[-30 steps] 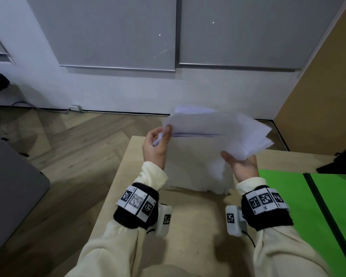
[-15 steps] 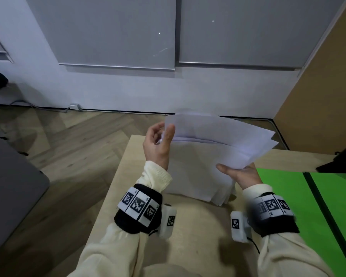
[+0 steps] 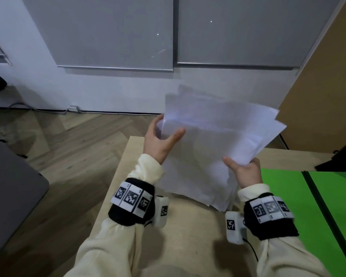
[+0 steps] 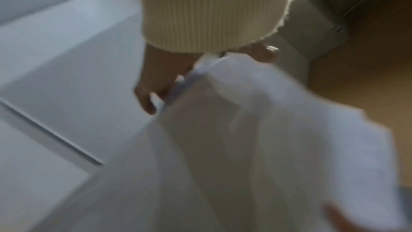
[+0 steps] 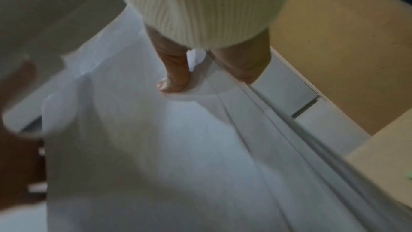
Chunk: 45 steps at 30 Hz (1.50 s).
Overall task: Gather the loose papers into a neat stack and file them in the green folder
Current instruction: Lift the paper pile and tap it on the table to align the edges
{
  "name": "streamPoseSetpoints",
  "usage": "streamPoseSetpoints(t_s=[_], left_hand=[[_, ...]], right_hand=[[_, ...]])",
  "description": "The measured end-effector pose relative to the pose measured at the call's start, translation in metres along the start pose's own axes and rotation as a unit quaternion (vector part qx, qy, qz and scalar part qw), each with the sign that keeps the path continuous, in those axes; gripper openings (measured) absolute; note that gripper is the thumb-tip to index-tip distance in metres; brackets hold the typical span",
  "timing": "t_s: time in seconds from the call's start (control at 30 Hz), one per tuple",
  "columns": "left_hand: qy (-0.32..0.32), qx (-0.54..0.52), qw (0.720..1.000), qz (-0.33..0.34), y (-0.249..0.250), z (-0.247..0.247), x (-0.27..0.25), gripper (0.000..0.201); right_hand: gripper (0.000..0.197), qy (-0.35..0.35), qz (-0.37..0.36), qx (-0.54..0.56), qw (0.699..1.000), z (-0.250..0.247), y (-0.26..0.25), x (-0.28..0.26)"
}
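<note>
Since the papers (image 3: 214, 148) are up off the worktop (image 3: 188, 236) but fanned, corners splayed toward two o'clock, the step in hand looks like the squaring-up; filing has not begun. The left hand (image 3: 158, 142) holds the sheaf's left edge at about ten o'clock, its grip half open: thumb on the near face, fingers behind, a light pinch rather than a clamp. The right hand (image 3: 246, 172) has a firmer grip at four o'clock, thumb pressed on the sheets and fingers underneath. The lower corner hangs close over the worktop; whether it touches I cannot tell. The green folder (image 3: 288, 196) lies open at three o'clock. Next, I judge, the edges want tapping level on the worktop before the sheaf goes across.
</note>
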<state>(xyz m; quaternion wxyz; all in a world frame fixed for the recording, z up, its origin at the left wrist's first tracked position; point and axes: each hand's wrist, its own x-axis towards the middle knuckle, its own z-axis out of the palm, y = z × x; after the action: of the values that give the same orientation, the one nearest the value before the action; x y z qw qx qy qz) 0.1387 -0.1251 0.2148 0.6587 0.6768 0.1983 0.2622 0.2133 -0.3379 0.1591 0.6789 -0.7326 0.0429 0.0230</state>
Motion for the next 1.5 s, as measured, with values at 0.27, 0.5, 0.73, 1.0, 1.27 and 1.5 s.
streamPoseSetpoints(t_s=[0.27, 0.5, 0.73, 1.0, 1.27, 1.5], left_hand=[[-0.097, 0.104, 0.990, -0.014, -0.030, -0.038, 0.004, 0.079], [-0.092, 0.079, 0.993, -0.004, -0.045, -0.031, -0.007, 0.047], [-0.107, 0.068, 0.992, -0.014, -0.076, -0.024, -0.013, 0.066], [-0.051, 0.022, 0.998, -0.040, -0.081, -0.046, 0.000, 0.008], [0.014, -0.088, 0.996, 0.010, -0.027, -0.021, -0.004, 0.013], [-0.125, -0.200, 0.972, -0.005, -0.012, -0.024, 0.010, 0.119]], right_hand=[[0.029, -0.075, -0.063, 0.041, 0.994, -0.016, -0.036, 0.002], [0.030, -0.079, -0.028, 0.024, 0.996, -0.007, -0.019, 0.002], [0.048, -0.044, 0.049, -0.045, 0.997, 0.000, 0.012, 0.003], [0.035, -0.033, -0.009, -0.033, 0.999, -0.011, 0.003, 0.012], [0.040, -0.007, -0.006, -0.029, 1.000, -0.009, 0.003, 0.015], [0.018, 0.004, -0.042, 0.018, 0.999, -0.007, -0.019, 0.010]])
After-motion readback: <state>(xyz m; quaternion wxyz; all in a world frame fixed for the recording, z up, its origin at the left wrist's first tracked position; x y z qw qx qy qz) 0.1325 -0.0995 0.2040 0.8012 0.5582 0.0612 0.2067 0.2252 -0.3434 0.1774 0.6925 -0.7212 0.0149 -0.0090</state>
